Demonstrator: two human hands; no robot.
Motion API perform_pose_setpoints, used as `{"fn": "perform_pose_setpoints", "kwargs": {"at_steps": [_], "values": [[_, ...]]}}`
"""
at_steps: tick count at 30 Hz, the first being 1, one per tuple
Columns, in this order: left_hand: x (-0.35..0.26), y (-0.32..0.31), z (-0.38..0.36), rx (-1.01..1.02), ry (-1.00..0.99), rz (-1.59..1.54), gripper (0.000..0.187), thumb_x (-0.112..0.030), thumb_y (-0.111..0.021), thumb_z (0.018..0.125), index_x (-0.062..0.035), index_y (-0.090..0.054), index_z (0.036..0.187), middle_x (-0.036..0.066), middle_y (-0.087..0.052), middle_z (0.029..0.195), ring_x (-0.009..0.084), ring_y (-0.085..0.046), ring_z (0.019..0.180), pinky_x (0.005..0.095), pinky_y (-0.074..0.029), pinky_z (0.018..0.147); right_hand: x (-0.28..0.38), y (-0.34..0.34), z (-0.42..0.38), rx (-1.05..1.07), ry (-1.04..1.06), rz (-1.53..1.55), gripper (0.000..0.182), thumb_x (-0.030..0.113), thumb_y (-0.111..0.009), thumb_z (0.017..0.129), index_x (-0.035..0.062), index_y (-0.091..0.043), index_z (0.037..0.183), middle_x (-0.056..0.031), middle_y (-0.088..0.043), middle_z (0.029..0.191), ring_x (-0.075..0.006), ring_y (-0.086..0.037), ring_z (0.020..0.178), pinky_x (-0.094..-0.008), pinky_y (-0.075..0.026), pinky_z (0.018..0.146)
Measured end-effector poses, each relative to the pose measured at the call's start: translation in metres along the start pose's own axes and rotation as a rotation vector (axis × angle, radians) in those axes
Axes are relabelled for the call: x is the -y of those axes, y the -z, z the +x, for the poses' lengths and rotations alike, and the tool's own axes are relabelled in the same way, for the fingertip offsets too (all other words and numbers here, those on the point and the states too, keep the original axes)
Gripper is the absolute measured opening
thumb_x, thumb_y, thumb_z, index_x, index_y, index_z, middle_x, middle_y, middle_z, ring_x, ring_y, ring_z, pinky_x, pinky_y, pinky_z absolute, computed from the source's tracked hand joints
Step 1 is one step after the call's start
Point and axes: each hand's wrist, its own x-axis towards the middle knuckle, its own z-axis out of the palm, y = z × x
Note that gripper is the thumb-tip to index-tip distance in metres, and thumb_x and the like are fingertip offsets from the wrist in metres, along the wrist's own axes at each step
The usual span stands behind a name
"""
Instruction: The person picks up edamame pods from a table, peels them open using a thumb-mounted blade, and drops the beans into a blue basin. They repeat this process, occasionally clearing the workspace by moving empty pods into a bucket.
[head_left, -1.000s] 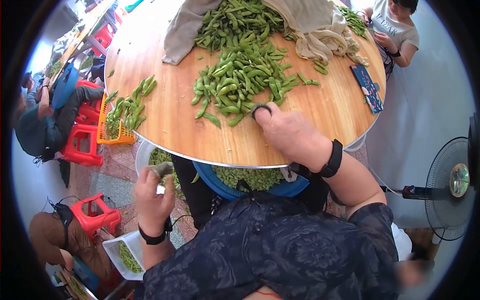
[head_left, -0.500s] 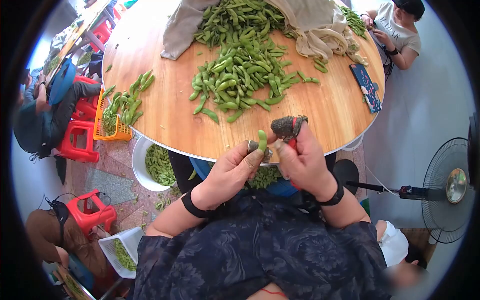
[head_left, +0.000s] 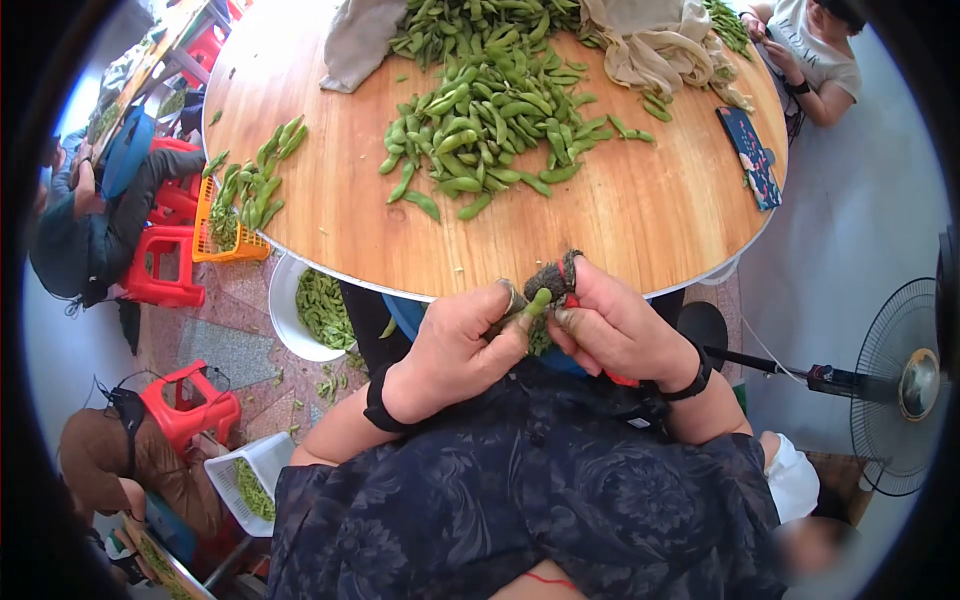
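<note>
Wood tops the round bench (head_left: pixel 665 220), its near edge at your hands, with tiled floor (head_left: pixel 230 352) below and to their left, where a red stool (head_left: pixel 190 428) stands. Your left hand (head_left: pixel 450 345) pinches a green pod (head_left: pixel 540 299) between thumb and finger; your right hand (head_left: pixel 625 335) curls against it, though whether it grips cannot be told. Ahead of both lies a pod heap (head_left: pixel 480 140), cloth (head_left: pixel 655 60) beyond. An orange basket (head_left: pixel 235 250) and white bucket (head_left: pixel 284 315) sit left of your hands; a fan (head_left: pixel 918 384), well right.
</note>
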Motion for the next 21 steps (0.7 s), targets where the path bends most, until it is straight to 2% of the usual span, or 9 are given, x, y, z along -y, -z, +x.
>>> {"fn": "perform_pose_setpoints", "kwargs": {"at_steps": [2,4,5,7,8,10,13,18,21], "values": [[-0.005,0.0,0.0,-0.026,-0.09,0.206,0.023,-0.007,-0.061,0.083,-0.001,-0.044,0.068,0.012,-0.044,0.058,0.0268,-0.046,0.049,0.0349,-0.037,0.046,-0.011,0.0,0.001,-0.006,0.027,-0.057,0.012,0.007,-0.042,0.089,0.0022,-0.043,0.099,-0.0024,-0.049,0.066,-0.0107,-0.05,0.052,-0.0271,-0.039,0.045],[-0.011,0.001,0.001,-0.03,-0.147,0.278,0.022,-0.007,-0.061,0.083,-0.001,-0.044,0.069,0.012,-0.045,0.059,0.0291,-0.047,0.051,0.0355,-0.037,0.047,-0.038,0.0,0.009,-0.149,0.424,-0.515,0.022,0.002,-0.035,0.089,0.0043,-0.046,0.107,-0.0013,-0.051,0.071,-0.0061,-0.044,0.047,-0.0196,-0.036,0.042],[-0.012,0.001,0.001,-0.037,-0.204,0.351,0.022,-0.007,-0.061,0.083,-0.001,-0.045,0.071,0.013,-0.046,0.061,0.0314,-0.049,0.054,0.0362,-0.038,0.048,-0.038,0.0,0.008,-0.152,0.423,-0.515,0.022,0.002,-0.035,0.089,0.0043,-0.046,0.107,-0.0013,-0.051,0.071,-0.0061,-0.044,0.047,-0.0196,-0.036,0.042],[-0.01,0.003,-0.003,0.004,-0.163,0.235,0.021,-0.006,-0.061,0.085,-0.0009,-0.045,0.073,0.013,-0.047,0.063,0.0298,-0.049,0.055,0.0355,-0.038,0.049,-0.028,-0.002,0.005,-0.137,0.22,-0.565,0.013,0.007,-0.047,0.088,-0.0001,-0.044,0.099,-0.0076,-0.051,0.069,-0.021,-0.053,0.061,-0.0361,-0.044,0.057],[-0.009,0.005,-0.005,0.041,-0.121,0.122,0.02,-0.006,-0.061,0.086,-0.0009,-0.045,0.074,0.012,-0.047,0.065,0.0282,-0.05,0.056,0.0349,-0.038,0.05,-0.02,-0.003,0.001,-0.139,0.22,-0.564,0.013,0.007,-0.047,0.088,-0.0001,-0.044,0.099,-0.0076,-0.051,0.069,-0.021,-0.053,0.061,-0.0361,-0.044,0.057],[-0.008,0.011,-0.004,0.059,-0.074,0.044,0.02,-0.006,-0.06,0.087,-0.0008,-0.046,0.075,0.012,-0.047,0.064,0.0264,-0.049,0.055,0.0339,-0.037,0.049,-0.003,-0.005,-0.004,-0.058,-0.011,-0.145,0.014,0.008,-0.048,0.088,-0.0005,-0.045,0.099,-0.0119,-0.053,0.073,-0.0295,-0.054,0.065,-0.0381,-0.045,0.061],[-0.007,0.014,-0.004,0.094,-0.011,-0.043,0.02,-0.007,-0.06,0.088,-0.0008,-0.046,0.075,0.01,-0.046,0.061,0.0231,-0.047,0.052,0.0322,-0.036,0.048,-0.002,-0.004,-0.008,-0.168,0.131,-0.129,0.014,0.007,-0.048,0.088,-0.0007,-0.045,0.099,-0.0154,-0.054,0.078,-0.0342,-0.055,0.069,-0.0388,-0.045,0.064],[-0.009,0.009,-0.003,0.119,0.027,0.036,0.023,-0.008,-0.062,0.087,-0.0013,-0.046,0.071,0.009,-0.044,0.056,0.0208,-0.043,0.047,0.0312,-0.035,0.046,-0.005,-0.004,-0.004,-0.091,0.094,-0.258,0.013,0.007,-0.048,0.088,-0.0005,-0.044,0.099,-0.0165,-0.054,0.082,-0.0321,-0.055,0.074,-0.0384,-0.044,0.067],[-0.01,0.006,-0.002,0.052,-0.028,0.157,0.024,-0.007,-0.063,0.083,-0.002,-0.045,0.069,0.011,-0.044,0.055,0.0241,-0.044,0.046,0.0336,-0.035,0.044,-0.005,-0.005,-0.004,-0.071,0.081,-0.244,0.013,0.006,-0.048,0.088,-0.0003,-0.043,0.098,-0.0176,-0.053,0.082,-0.0334,-0.055,0.075,-0.0392,-0.044,0.067]]}}
